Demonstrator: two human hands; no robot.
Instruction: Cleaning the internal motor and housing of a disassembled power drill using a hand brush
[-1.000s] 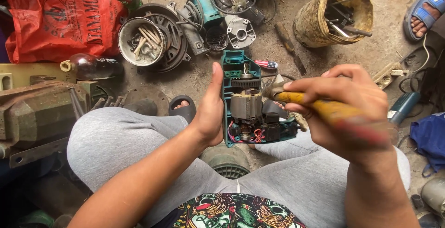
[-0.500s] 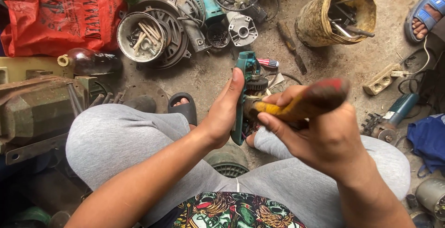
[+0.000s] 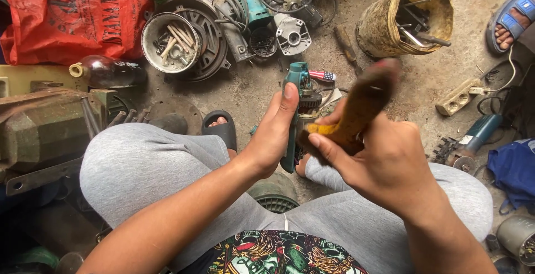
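Between the raised grey-clad knees, the left hand is wrapped around a teal plastic power-tool body with an exposed motor, held upright on edge above the floor. Just beside it, the right hand is clenched on one yellow-handled screwdriver, its handle tilted up and blurred, its tip hidden at the tool. Below them one foot in a black sandal rests on the concrete floor. Left, a rusty metal vise crowds the knee. Farther out lie one round tin of bolts, one yellow bucket of tools, one red plastic bag and one blue angle grinder; bare floor shows only between them.
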